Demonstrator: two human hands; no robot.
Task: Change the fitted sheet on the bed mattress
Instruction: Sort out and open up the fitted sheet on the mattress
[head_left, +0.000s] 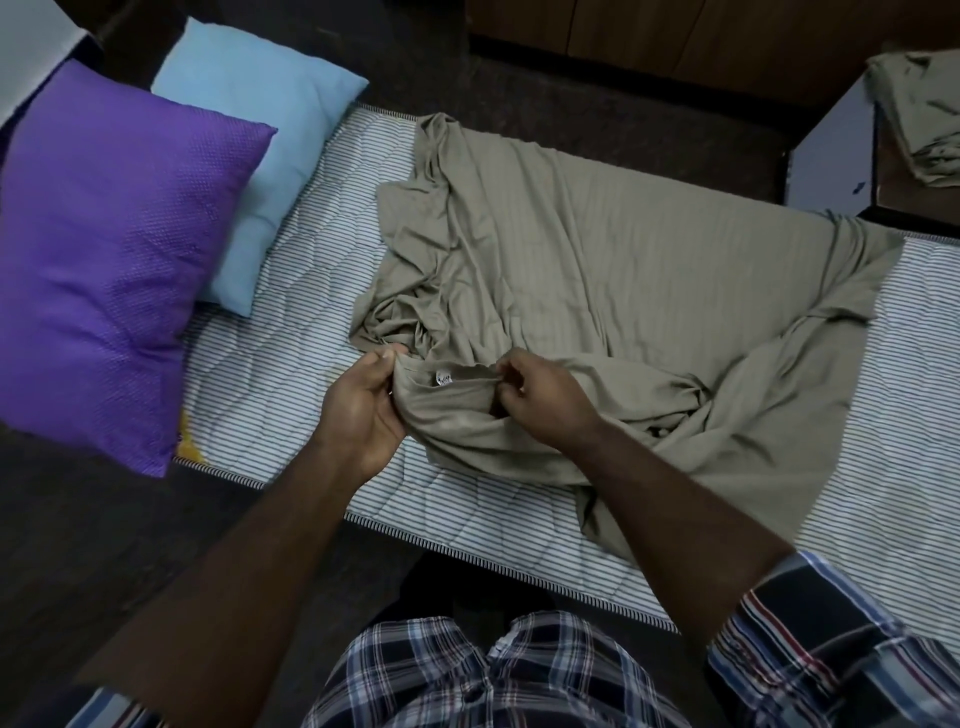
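Both hands pinch the hem of the crumpled olive-grey jersey fitted sheet (597, 291): left hand (363, 410) at its bunched corner, right hand (540, 395) just beside a small white label (443, 378). Sheet lies mid-bed on the bare blue-striped quilted mattress (291, 364). Purple pillow (109, 249) overlaps light-blue pillow (260, 150) at the mattress's left end.

Two pillows lie at the mattress's (270, 364) left end, one purple pillow (104, 249) and one light blue pillow (260, 156). One olive fitted sheet (597, 291) lies crumpled across its middle, bearing one small white label (443, 378). One more olive cloth (919, 114) lies folded on one cabinet (831, 156) beyond the far right corner.
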